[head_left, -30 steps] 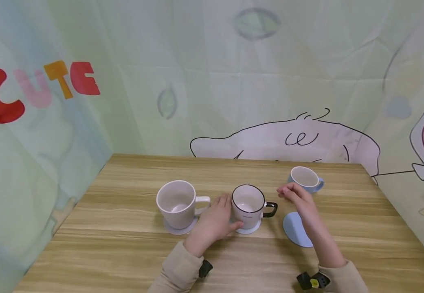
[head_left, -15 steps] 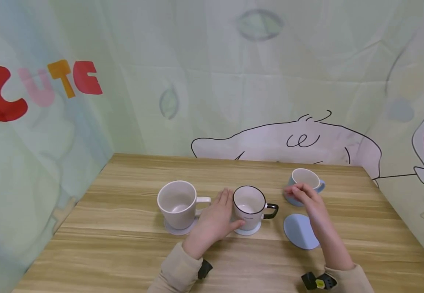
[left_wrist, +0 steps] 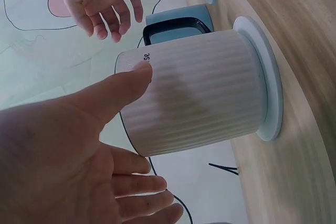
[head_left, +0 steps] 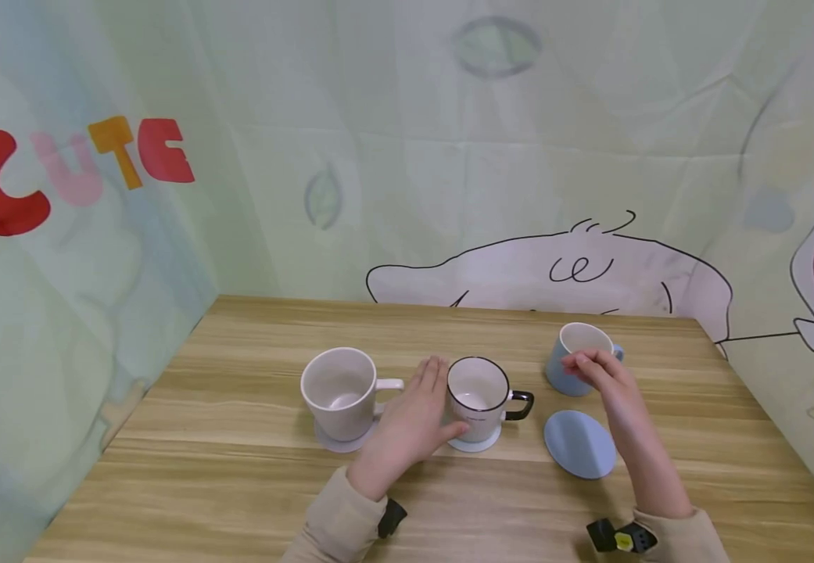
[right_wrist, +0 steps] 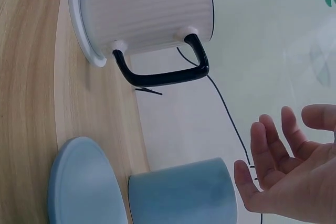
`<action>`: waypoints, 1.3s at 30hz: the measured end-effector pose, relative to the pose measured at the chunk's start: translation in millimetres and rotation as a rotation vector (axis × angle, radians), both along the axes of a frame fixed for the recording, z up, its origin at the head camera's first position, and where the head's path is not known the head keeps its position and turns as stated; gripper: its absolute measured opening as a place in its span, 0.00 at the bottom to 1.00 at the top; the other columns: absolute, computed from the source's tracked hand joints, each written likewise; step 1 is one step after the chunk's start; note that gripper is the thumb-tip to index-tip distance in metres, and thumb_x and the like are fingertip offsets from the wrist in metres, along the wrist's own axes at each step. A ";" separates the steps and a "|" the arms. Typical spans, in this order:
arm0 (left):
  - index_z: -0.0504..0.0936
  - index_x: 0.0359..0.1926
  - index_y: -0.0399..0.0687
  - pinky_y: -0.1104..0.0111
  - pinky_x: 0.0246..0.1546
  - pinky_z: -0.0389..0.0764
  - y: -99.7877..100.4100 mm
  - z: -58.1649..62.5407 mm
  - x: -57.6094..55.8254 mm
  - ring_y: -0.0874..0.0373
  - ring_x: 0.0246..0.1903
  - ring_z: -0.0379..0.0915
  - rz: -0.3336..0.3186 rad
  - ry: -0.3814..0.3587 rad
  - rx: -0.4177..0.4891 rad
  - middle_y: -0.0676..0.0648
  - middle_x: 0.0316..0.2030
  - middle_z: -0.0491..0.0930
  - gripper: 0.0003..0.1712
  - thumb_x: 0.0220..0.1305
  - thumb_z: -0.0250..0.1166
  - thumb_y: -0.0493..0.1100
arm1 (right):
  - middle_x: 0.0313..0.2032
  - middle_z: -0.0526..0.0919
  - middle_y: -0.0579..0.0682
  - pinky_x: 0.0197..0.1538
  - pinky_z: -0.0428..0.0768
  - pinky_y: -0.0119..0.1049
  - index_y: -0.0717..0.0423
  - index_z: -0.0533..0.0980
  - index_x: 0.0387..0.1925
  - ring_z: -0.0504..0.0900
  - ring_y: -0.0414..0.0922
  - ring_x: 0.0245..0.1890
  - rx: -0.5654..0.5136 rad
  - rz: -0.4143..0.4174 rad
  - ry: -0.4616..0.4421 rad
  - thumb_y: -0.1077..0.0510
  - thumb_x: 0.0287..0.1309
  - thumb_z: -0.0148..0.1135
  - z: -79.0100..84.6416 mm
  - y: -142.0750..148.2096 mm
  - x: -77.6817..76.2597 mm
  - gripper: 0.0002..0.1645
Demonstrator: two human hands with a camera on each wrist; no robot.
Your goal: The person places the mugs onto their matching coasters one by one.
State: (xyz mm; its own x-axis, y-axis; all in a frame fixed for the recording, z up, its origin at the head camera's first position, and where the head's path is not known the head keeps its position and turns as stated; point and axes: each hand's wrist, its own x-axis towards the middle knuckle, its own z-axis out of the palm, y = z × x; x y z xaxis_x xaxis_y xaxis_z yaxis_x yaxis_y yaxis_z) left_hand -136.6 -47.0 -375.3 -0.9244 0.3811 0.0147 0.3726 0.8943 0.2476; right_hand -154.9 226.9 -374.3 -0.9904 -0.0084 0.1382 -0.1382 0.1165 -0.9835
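A white mug with a black rim and black handle (head_left: pixel 477 399) stands upright on a pale coaster (head_left: pixel 473 446). My left hand (head_left: pixel 410 422) is at its left side, fingers extended and thumb by its front; whether they touch it I cannot tell. In the left wrist view the thumb overlaps the ribbed mug wall (left_wrist: pixel 205 93). My right hand (head_left: pixel 607 383) hovers in front of the blue mug (head_left: pixel 567 367), fingers loosely bent and holding nothing. In the right wrist view that hand (right_wrist: pixel 294 171) is apart from the blue mug (right_wrist: pixel 184 192), whose handle is hidden there.
A larger white mug (head_left: pixel 336 399) sits on a pale coaster (head_left: pixel 342 446) to the left, its handle close to my left hand. A bare blue coaster (head_left: pixel 579 444) lies in front of the blue mug. Behind the wooden table (head_left: pixel 238 500) hangs a printed cloth.
My right hand has shifted right, from left of the blue mug to in front of it, uncovering the blue coaster. My left hand has barely moved, and the mugs stay put.
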 end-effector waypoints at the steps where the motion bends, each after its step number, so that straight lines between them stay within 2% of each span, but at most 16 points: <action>1: 0.50 0.73 0.35 0.58 0.70 0.61 -0.2 0.1 0.4 0.43 0.73 0.49 -0.006 0.010 -0.001 0.36 0.74 0.51 0.54 0.60 0.62 0.63 | 0.34 0.82 0.34 0.50 0.71 0.21 0.49 0.79 0.37 0.80 0.31 0.39 -0.004 0.002 -0.003 0.52 0.70 0.50 -0.2 0.2 0.2 0.11; 7: 0.51 0.74 0.37 0.57 0.70 0.61 1.3 3.0 2.9 0.43 0.73 0.50 -0.036 0.061 -0.023 0.37 0.74 0.52 0.54 0.60 0.62 0.65 | 0.33 0.82 0.34 0.50 0.71 0.22 0.49 0.79 0.36 0.79 0.30 0.38 0.003 0.004 0.000 0.52 0.70 0.50 -1.6 1.8 -0.7 0.12; 15: 0.52 0.74 0.43 0.50 0.70 0.61 13.6 1.8 5.4 0.45 0.73 0.53 -0.041 0.135 -0.076 0.40 0.73 0.55 0.52 0.61 0.58 0.68 | 0.33 0.83 0.35 0.50 0.71 0.21 0.51 0.79 0.37 0.79 0.31 0.39 0.000 -0.001 0.010 0.52 0.70 0.50 -2.1 4.8 -2.9 0.13; 23: 0.53 0.74 0.44 0.52 0.71 0.61 25.5 -2.4 8.7 0.47 0.73 0.52 -0.054 0.222 -0.077 0.42 0.73 0.56 0.50 0.62 0.55 0.69 | 0.32 0.84 0.33 0.49 0.72 0.21 0.49 0.78 0.34 0.81 0.30 0.37 -0.048 -0.038 0.038 0.54 0.70 0.50 -9.4 10.3 -6.7 0.12; 31: 0.54 0.73 0.42 0.58 0.72 0.60 39.2 -6.4 9.9 0.48 0.73 0.53 -0.093 0.338 -0.075 0.43 0.73 0.58 0.49 0.64 0.51 0.69 | 0.31 0.83 0.34 0.47 0.74 0.19 0.49 0.78 0.33 0.82 0.30 0.36 -0.035 -0.058 0.093 0.59 0.69 0.51 -14.0 32.7 -7.1 0.10; 39: 0.56 0.73 0.43 0.59 0.72 0.59 52.2 -5.5 7.9 0.50 0.73 0.53 -0.140 0.350 -0.059 0.43 0.72 0.59 0.46 0.66 0.51 0.68 | 0.33 0.85 0.35 0.44 0.77 0.18 0.51 0.78 0.35 0.82 0.30 0.35 -0.037 -0.043 0.201 0.64 0.68 0.51 -17.8 62.2 -8.4 0.10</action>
State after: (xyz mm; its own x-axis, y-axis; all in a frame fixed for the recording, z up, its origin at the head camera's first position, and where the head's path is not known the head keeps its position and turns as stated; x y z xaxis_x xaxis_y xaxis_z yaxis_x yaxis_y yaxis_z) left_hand -128.6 5.2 -380.8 -0.8063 0.5131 0.2944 0.5452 0.8376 0.0334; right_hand -163.2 289.1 -392.1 -0.9423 0.0419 0.3322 -0.3276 0.0904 -0.9405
